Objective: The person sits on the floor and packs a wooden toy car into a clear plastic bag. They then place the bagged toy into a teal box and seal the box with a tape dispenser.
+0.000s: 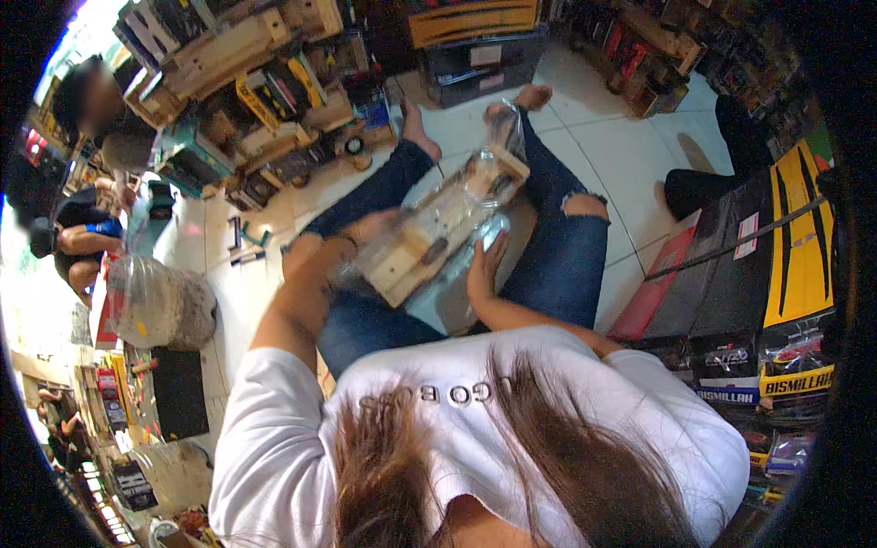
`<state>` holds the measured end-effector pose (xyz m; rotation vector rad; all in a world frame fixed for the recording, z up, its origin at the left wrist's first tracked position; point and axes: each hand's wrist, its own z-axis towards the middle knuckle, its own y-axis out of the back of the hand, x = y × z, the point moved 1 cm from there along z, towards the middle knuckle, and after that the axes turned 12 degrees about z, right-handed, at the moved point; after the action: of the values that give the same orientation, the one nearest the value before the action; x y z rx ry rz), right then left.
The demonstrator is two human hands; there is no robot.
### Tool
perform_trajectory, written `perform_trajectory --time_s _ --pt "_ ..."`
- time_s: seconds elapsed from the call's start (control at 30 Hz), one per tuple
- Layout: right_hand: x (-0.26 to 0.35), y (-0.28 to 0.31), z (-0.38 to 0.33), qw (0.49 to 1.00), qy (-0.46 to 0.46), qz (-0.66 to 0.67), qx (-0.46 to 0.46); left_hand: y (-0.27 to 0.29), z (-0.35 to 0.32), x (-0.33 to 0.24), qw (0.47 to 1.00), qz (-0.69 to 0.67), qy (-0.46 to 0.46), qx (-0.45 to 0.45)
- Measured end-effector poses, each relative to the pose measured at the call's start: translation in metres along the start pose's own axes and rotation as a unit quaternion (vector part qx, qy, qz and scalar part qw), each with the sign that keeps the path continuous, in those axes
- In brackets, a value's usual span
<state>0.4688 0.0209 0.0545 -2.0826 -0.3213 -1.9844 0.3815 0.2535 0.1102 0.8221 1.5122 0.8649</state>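
We sit on the floor [585,137] with the wood piece [393,274] slanting between our legs [562,265], its near end by our left thigh and its far end by our right shin. This placing probably keeps it within reach of both arms; we cannot tell whether the legs bear its weight. Our left grip [379,224] is at the piece's left side, too blurred for us to tell whether it is closed on it. Our right grip [486,269] has its fingers extended, palm turned to the wrap [484,239] on the right side and clasping nothing we can see, perhaps to steady it.

The clear wrap encloses much of the wood and trails loose past its far end. Near the floor's left edge stands a cloudy tub [164,292], its contents unclear to us. At the floor's far edge sits a dark box [457,78]; toward the far left corner, wood racks [233,55] hold a yellow frame [251,105] among darker goods.
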Motion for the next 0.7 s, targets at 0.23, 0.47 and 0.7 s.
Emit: perform_trajectory --time_s 0.23,0.47,0.7 --pt "0.081 -0.036 0.04 0.867 -0.081 0.483 0.09 0.036 0.015 -0.054 0.734 -0.627 0.26 -0.027" --pt "0.164 0.011 0.151 0.822 -0.24 0.392 0.337 0.067 -0.033 -0.166 0.885 -0.446 -0.02 -0.132" --pt "0.145 0.027 0.121 0.874 -0.206 0.284 0.337 0.046 -0.06 -0.221 0.867 -0.485 0.03 -0.114"
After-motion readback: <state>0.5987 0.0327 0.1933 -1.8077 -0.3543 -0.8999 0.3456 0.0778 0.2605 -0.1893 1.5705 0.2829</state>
